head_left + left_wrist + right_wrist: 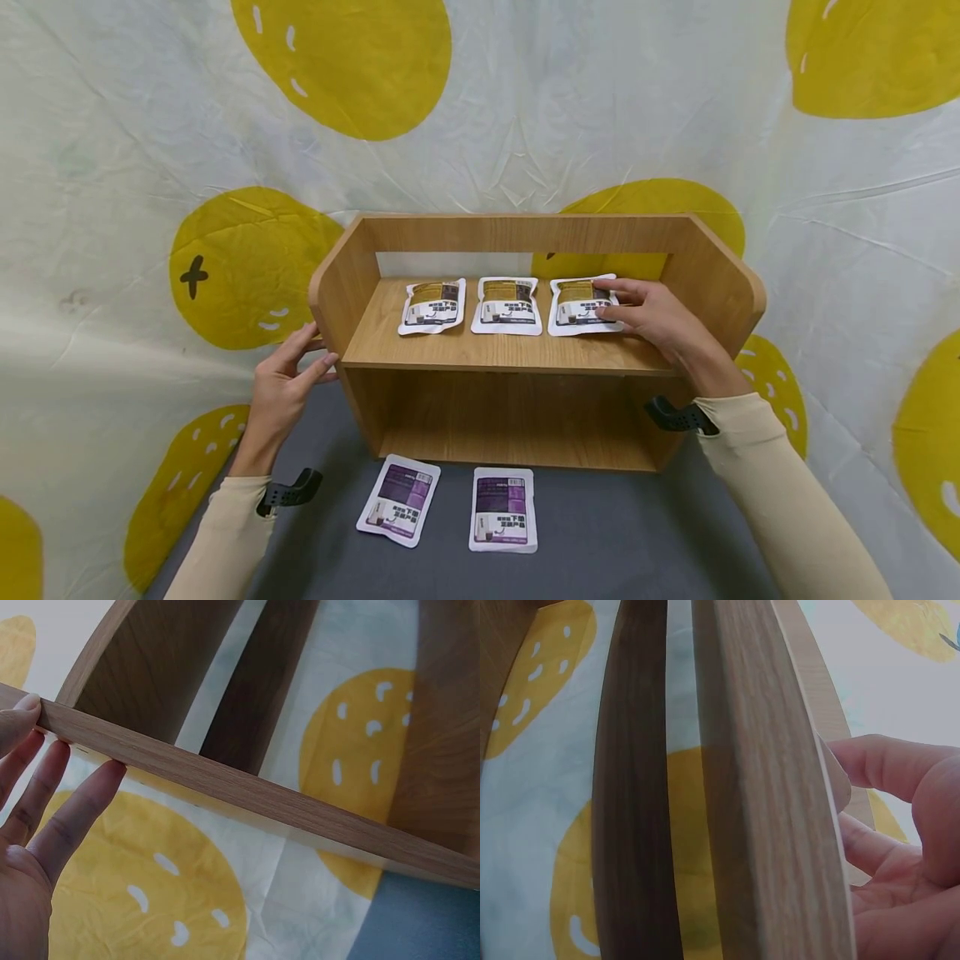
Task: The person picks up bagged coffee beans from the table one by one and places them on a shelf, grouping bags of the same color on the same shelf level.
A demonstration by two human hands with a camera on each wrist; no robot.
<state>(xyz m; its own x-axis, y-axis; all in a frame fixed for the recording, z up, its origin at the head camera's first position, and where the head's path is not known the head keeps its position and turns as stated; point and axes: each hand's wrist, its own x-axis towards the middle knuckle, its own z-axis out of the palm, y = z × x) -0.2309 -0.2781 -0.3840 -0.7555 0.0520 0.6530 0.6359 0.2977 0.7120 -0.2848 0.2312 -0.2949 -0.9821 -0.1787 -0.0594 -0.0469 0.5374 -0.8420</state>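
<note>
A two-tier wooden shelf (480,354) stands in front of me. My left hand (281,396) holds the front edge of its left side panel (225,780), thumb on the edge and fingers against the outer face. On the upper board three white pouches with gold-and-white labels lie in a row: a left pouch (432,307), a middle pouch (507,306) and a right pouch (573,307). With thumb and fingers, my right hand (656,321) grips the right pouch at its right side. In the right wrist view, the shelf board partly hides that pouch and the fingertips.
Two white pouches with purple labels, one tilted (399,501) and one straighter (503,510), lie on the dark grey table (600,542) before the shelf. A pale cloth (525,100) with yellow shapes hangs behind. Both wrists wear black straps.
</note>
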